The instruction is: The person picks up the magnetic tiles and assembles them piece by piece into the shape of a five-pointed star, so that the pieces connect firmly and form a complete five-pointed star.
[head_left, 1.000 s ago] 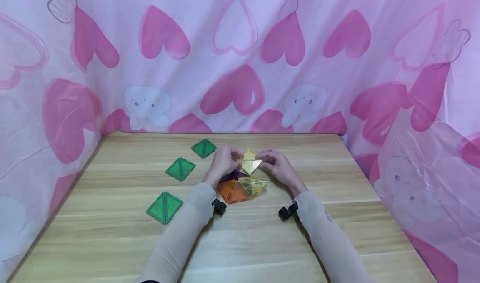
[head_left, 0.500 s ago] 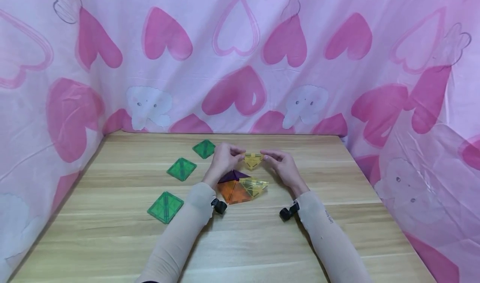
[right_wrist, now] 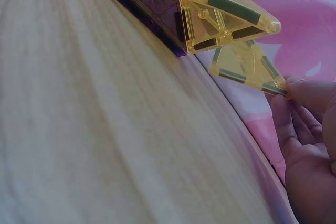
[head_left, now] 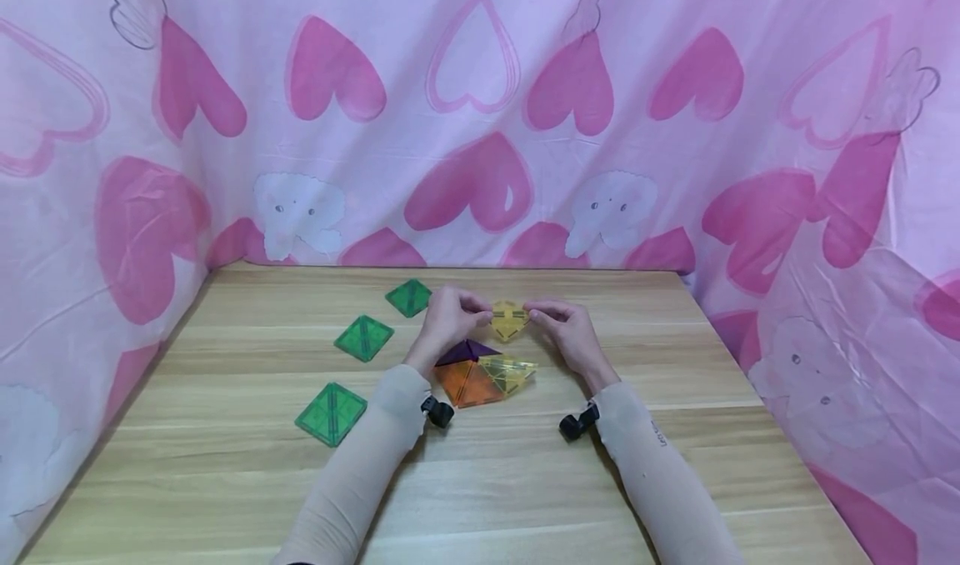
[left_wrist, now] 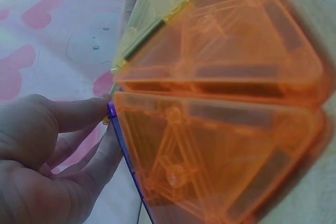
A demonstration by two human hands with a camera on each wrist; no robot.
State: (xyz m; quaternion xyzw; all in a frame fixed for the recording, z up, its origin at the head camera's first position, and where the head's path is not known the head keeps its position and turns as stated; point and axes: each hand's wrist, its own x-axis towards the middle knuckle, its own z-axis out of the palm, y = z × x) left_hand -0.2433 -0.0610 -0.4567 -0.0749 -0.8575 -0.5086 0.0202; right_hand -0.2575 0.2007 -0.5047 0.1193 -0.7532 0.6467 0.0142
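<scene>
Beyond a raised cluster of magnetic tiles, both hands hold a pair of yellow triangular magnetic tiles (head_left: 510,321) that together look like a diamond. My left hand (head_left: 448,323) pinches its left corner, and my right hand (head_left: 564,327) pinches the right one, thumb and fingers at the tip in the right wrist view. The cluster joins orange tiles (head_left: 471,384), purple tiles (head_left: 463,352) and yellow tiles (head_left: 512,372), tilted up from the table. Orange triangles (left_wrist: 210,150) fill much of the left wrist view, hiding most of the held pair there.
Three green diamonds of paired triangular tiles lie left of the hands: a near one (head_left: 331,415), a middle one (head_left: 363,337) and a far one (head_left: 408,297). A pink heart-print curtain (head_left: 468,182) surrounds the wooden table (head_left: 510,490) at its back and sides.
The yellow pair has shifted slightly right, away from the purple tiles, and has turned from a bent pose to a flatter diamond. Both hands keep their pinch; the cluster stays put.
</scene>
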